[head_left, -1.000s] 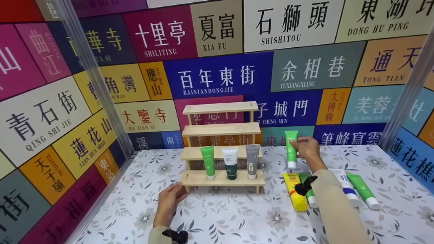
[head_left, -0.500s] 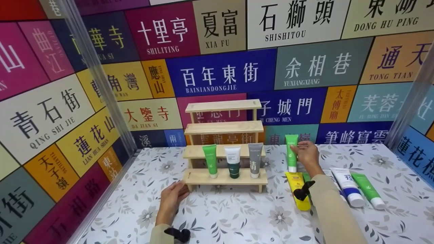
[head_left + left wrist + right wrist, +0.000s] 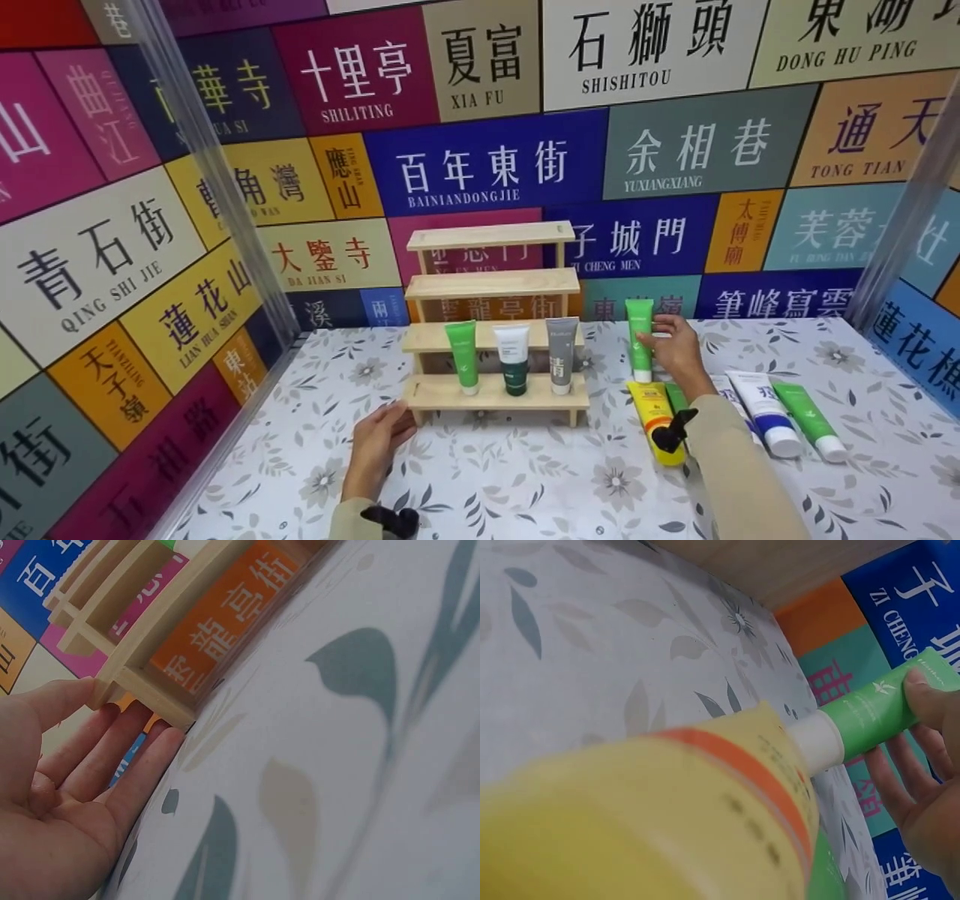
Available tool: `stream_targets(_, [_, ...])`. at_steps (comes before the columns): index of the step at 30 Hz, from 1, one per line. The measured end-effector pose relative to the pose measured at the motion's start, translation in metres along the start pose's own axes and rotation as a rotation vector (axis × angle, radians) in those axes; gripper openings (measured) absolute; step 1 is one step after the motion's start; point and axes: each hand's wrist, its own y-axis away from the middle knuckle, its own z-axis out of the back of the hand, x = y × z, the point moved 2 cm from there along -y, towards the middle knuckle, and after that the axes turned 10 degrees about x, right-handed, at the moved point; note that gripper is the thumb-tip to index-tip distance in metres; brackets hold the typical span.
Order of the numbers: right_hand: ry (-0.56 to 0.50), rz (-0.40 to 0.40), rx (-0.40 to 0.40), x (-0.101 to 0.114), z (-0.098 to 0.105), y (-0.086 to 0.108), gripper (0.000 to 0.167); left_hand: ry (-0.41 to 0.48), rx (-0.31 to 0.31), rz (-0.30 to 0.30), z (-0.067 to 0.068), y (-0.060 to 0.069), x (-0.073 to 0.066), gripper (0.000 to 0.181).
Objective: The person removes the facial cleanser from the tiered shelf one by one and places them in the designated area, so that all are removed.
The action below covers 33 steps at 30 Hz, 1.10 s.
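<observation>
My left hand (image 3: 377,444) pinches the front left corner of a four-step wooden display stand (image 3: 491,283), thumb on the bottom step's end and fingers by its leg. Three squeeze tubes stand cap-down on the bottom step: a green tube (image 3: 463,356), a white and dark green tube (image 3: 513,345) and a grey tube (image 3: 561,352). To the right of the stand, my right hand (image 3: 679,351) holds another green tube (image 3: 639,319) between thumb and fingers, its white cap downward. In the right wrist view, a yellow tube (image 3: 667,817) partly covers that held tube's cap (image 3: 817,742).
On the flowered tabletop (image 3: 555,480) at right lie the yellow tube (image 3: 656,412), white and blue tubes (image 3: 765,409) and a green tube (image 3: 810,420). My right sleeve partly hides others. Walls with printed signs (image 3: 487,161) enclose the back and sides.
My right hand and its green tube have come slightly lower and a little closer to the stand. The left hand stays on the stand's corner. The view has shifted slightly.
</observation>
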Motion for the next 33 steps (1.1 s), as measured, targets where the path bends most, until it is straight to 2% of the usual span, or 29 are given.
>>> stream_targets(4, [0.028, -0.011, 0.038, -0.002, -0.001, -0.002, 0.060, 0.006, 0.002, -0.008, 0.000, 0.000, 0.001, 0.047])
stream_targets(8, [0.048, -0.060, 0.058, -0.004, -0.003, -0.003, 0.060, 0.004, -0.003, 0.000, 0.000, -0.001, 0.002, 0.046])
stream_targets(12, [0.049, -0.107, 0.052, -0.004, -0.005, -0.004, 0.059, -0.014, -0.020, 0.024, 0.000, -0.002, 0.002, 0.044])
stream_targets(19, [0.103, -0.170, 0.046, -0.006, -0.009, -0.007, 0.058, -0.026, -0.038, 0.021, 0.001, -0.002, 0.000, 0.042])
stream_targets(26, [0.153, -0.228, 0.041, -0.006, -0.010, -0.006, 0.052, -0.005, -0.002, 0.009, 0.001, -0.002, 0.000, 0.043])
stream_targets(28, [0.180, -0.240, 0.042, -0.006, -0.007, -0.003, 0.050, -0.008, -0.008, 0.017, 0.001, -0.002, 0.000, 0.044])
stream_targets(33, [0.195, -0.291, 0.106, -0.004, -0.001, 0.000, 0.051, -0.021, -0.023, 0.031, 0.001, -0.004, 0.001, 0.043])
